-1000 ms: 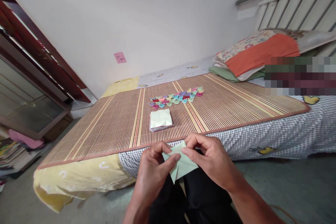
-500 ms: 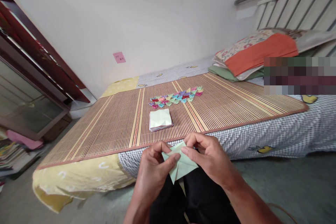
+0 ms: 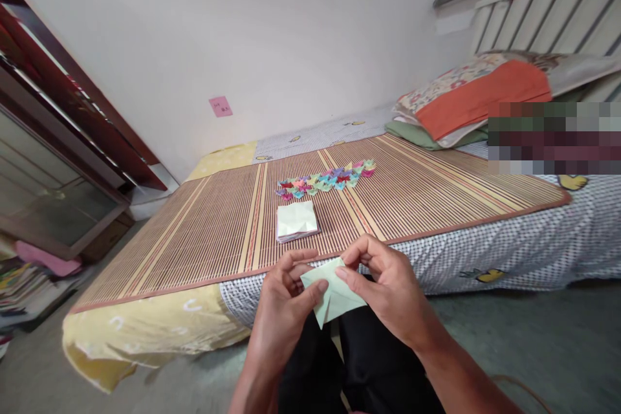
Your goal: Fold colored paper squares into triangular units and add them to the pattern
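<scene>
A pale green sheet of folded paper (image 3: 334, 297) with crease lines is held up above my lap, just off the bed's near edge. My left hand (image 3: 286, 294) pinches its left side, thumb on top, with the index finger stretched out away from the paper. My right hand (image 3: 383, 284) grips the upper right edge between thumb and bent fingers. Beyond my hands, a stack of square paper (image 3: 297, 220) lies on the woven mat, a pale sheet uppermost. Behind the stack sit several small folded paper pieces (image 3: 330, 179) in many colours, set close together in rows.
The striped mat (image 3: 208, 239) covers most of the bed, over a checked sheet (image 3: 485, 259) with a yellow part (image 3: 160, 317) on the left. Pillows (image 3: 485, 100) are piled at the right. A pink paper (image 3: 220, 107) is on the wall. Books (image 3: 29, 291) lie at the lower left.
The paper has risen slightly and tilted in my hands. My left index finger has straightened and lifted off it, and the left thumb has shifted a little left.
</scene>
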`<state>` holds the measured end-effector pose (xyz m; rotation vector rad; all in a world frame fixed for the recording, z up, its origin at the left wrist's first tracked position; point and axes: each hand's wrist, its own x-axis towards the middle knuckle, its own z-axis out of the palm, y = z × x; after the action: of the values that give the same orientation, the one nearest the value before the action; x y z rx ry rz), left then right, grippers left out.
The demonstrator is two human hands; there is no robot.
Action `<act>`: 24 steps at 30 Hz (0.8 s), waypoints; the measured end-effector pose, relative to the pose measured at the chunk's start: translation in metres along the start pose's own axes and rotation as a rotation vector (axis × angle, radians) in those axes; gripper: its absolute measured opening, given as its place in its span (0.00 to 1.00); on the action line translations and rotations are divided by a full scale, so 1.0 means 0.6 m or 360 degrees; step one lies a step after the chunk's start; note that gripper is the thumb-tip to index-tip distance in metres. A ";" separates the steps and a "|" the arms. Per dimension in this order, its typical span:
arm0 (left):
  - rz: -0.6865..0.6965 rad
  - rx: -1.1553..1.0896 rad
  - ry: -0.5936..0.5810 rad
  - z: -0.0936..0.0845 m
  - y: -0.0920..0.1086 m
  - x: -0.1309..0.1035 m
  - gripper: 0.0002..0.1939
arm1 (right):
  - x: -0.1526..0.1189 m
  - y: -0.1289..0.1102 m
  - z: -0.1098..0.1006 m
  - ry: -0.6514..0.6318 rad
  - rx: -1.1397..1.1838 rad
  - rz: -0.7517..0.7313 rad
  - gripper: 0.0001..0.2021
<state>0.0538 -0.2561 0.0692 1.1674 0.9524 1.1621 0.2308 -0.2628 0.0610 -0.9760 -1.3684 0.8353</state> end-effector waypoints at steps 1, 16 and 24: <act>-0.0026 -0.0036 0.0002 -0.001 -0.001 0.001 0.22 | -0.001 0.000 -0.001 0.0010 -0.0013 -0.0011 0.05; -0.0213 0.0136 -0.0258 0.003 0.016 0.001 0.16 | 0.002 -0.004 -0.016 -0.0287 -0.0028 0.0050 0.05; -0.0125 0.0246 -0.0171 0.008 0.005 0.001 0.18 | 0.008 0.000 -0.016 -0.0399 0.0125 0.0134 0.04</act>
<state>0.0580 -0.2565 0.0729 1.2907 1.0103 0.9671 0.2403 -0.2590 0.0634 -0.8949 -1.5023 1.0958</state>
